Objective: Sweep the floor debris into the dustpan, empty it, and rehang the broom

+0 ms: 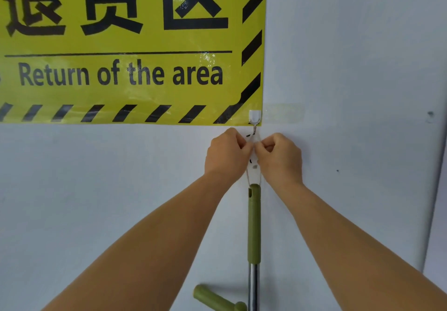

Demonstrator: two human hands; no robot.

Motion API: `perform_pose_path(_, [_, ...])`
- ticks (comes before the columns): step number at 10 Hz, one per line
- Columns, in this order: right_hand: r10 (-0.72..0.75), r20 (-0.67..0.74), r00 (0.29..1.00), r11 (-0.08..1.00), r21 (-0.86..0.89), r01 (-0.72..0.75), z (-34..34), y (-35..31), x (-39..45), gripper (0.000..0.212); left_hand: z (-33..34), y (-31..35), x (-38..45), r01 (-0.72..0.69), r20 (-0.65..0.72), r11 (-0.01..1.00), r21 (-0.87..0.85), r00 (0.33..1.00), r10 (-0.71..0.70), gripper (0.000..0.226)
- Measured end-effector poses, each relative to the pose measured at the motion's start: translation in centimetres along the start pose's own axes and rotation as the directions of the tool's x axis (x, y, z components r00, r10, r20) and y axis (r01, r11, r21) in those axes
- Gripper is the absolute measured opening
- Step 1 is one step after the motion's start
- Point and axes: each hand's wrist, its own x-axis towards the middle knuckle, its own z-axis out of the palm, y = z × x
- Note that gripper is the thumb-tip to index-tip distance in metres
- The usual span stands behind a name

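Observation:
The broom handle (pixel 254 223) hangs upright against the white wall, with a green grip above a shiny metal shaft. A thin white string loop (pixel 253 177) with black flecks runs from the handle's top up to a small white adhesive hook (pixel 255 117). My left hand (pixel 226 157) and my right hand (pixel 280 158) meet just below the hook, and both pinch the string between fingertips. A second green handle (pixel 215 298), likely the dustpan's, sticks out at the bottom beside the shaft. The broom head is out of view.
A large yellow sign (pixel 130 44) with black lettering and hazard stripes covers the wall above and to the left; the hook sits at its lower right corner. A wall corner edge (pixel 435 189) runs down the far right.

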Motion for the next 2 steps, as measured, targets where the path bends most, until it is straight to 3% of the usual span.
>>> perform_pose_path(2, [0.102,0.109,0.989,0.994,0.020,-0.104,-1.2,-0.7,-2.3,0.021,-2.1,-1.8,-2.3,0.105,0.025,0.986,-0.131,0.994,-0.102,0.014])
